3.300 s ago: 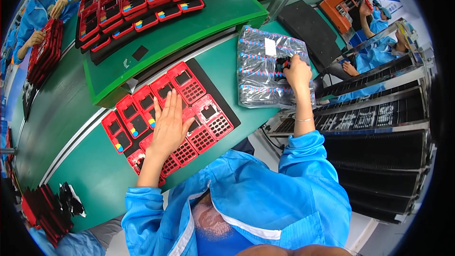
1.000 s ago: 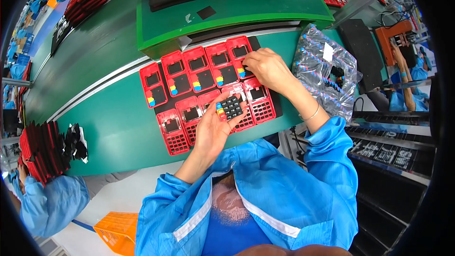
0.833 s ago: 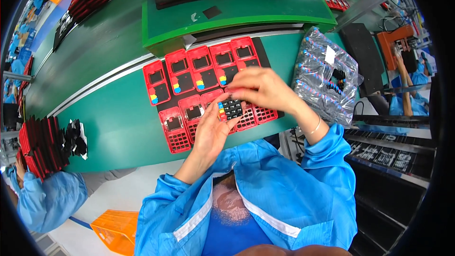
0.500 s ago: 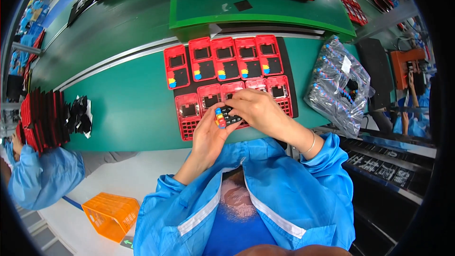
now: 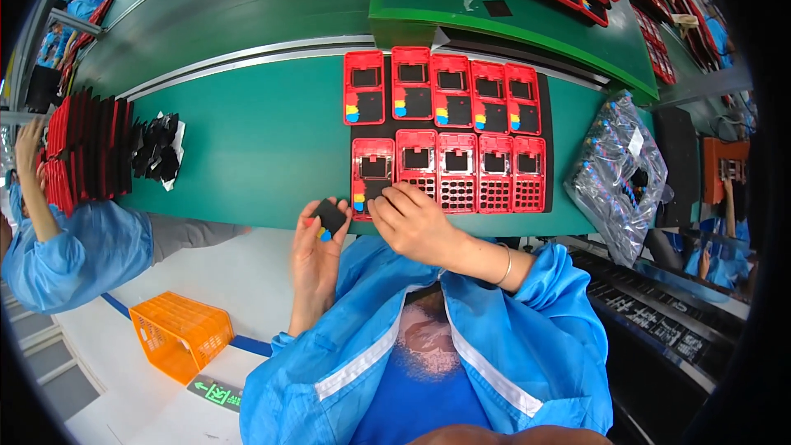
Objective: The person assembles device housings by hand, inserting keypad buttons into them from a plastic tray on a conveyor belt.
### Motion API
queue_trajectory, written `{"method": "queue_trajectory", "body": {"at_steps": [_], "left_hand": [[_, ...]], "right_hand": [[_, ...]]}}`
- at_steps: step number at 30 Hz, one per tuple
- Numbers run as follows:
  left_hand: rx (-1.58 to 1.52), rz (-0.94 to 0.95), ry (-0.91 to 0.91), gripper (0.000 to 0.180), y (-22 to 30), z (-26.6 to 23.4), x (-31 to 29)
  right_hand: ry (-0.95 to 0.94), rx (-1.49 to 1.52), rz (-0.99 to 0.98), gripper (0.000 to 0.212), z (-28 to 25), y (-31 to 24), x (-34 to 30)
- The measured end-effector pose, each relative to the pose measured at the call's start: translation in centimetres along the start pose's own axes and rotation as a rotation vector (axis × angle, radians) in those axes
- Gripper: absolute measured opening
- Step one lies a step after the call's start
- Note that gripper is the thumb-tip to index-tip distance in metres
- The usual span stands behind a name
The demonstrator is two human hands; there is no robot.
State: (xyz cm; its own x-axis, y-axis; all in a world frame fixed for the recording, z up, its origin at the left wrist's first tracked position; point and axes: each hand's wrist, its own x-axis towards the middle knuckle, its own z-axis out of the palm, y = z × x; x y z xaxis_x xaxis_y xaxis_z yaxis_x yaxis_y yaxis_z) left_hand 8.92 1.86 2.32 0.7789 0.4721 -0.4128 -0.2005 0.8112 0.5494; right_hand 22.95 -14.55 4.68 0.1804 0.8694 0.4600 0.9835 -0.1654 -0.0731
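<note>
My left hand (image 5: 315,268) pinches a black rubber keypad (image 5: 331,215) between thumb and fingers, its blue and yellow keys showing below. To its right, my right hand (image 5: 418,227) has its fingers curled on the edge of another black keypad (image 5: 377,187). That keypad lies in the red plastic casing (image 5: 373,147) at the left end of the near row. Other near-row casings, such as the red casing (image 5: 458,138), show bare key grids. In the far row, each red casing (image 5: 363,60) holds a black keypad with blue and yellow parts.
A black mat (image 5: 544,128) lies under the casings on the green table (image 5: 239,156). A clear plastic bag (image 5: 614,173) of coloured parts lies right. Stacked red casings (image 5: 82,148) and black pieces (image 5: 158,147) stand left, near another person's arm (image 5: 33,173). A raised green shelf (image 5: 511,41) stands behind.
My hands have moved apart; the left now holds a keypad off the table edge. A keypad now sits in the near row's left casing, under my right fingers. The view has shifted left.
</note>
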Motion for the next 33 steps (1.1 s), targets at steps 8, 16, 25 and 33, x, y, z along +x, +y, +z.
{"method": "queue_trajectory", "body": {"at_steps": [8, 16, 25, 33], "left_hand": [[0.007, -0.024, 0.011, 0.032, -0.6, -0.4, 0.0], [0.009, -0.044, 0.021, 0.031, -0.8, 0.1, 0.1], [-0.004, -0.050, 0.017, 0.032, -0.7, 0.2, 0.2], [-0.013, -0.059, 0.010, 0.031, -0.8, 0.0, 0.2]], "right_hand": [[-0.017, 0.106, 0.071, 0.034, -0.4, 0.3, 0.3], [-0.089, -0.105, -0.021, 0.037, 0.4, 1.6, 0.4], [0.051, 0.661, 0.459, 0.025, -0.3, 1.6, 1.6], [0.118, 0.434, 0.377, 0.021, 1.3, 1.5, 0.9]]}}
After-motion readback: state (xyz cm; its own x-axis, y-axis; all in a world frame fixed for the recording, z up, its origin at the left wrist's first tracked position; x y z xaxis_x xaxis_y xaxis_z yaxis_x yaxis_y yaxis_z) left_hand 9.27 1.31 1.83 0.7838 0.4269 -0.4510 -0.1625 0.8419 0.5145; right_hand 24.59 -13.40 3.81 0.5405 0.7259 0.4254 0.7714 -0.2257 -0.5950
